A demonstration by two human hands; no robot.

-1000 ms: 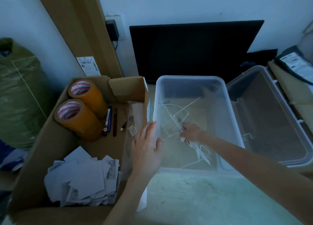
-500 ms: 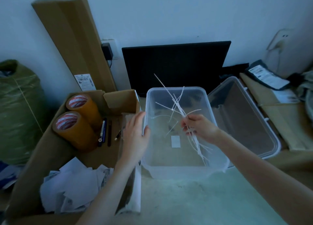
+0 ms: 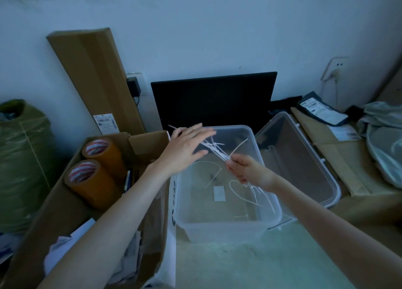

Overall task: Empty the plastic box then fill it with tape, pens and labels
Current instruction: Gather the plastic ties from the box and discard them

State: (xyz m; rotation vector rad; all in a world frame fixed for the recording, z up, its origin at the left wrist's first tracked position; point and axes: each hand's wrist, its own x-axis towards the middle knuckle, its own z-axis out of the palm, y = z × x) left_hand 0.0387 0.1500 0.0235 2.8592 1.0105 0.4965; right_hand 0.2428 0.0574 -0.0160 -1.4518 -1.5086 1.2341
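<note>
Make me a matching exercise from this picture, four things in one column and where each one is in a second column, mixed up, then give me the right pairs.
Things
1. bundle of white cable ties
2. tape rolls
3. lid
4. small white label

Places
A. standing in the cardboard box
B. on the floor of the plastic box
C. pinched in the right hand
D. leaning beside the plastic box, on its right

Pairs: 1-C, 2-A, 3-D, 4-B

The left hand hovers open over the ties' far ends.
</note>
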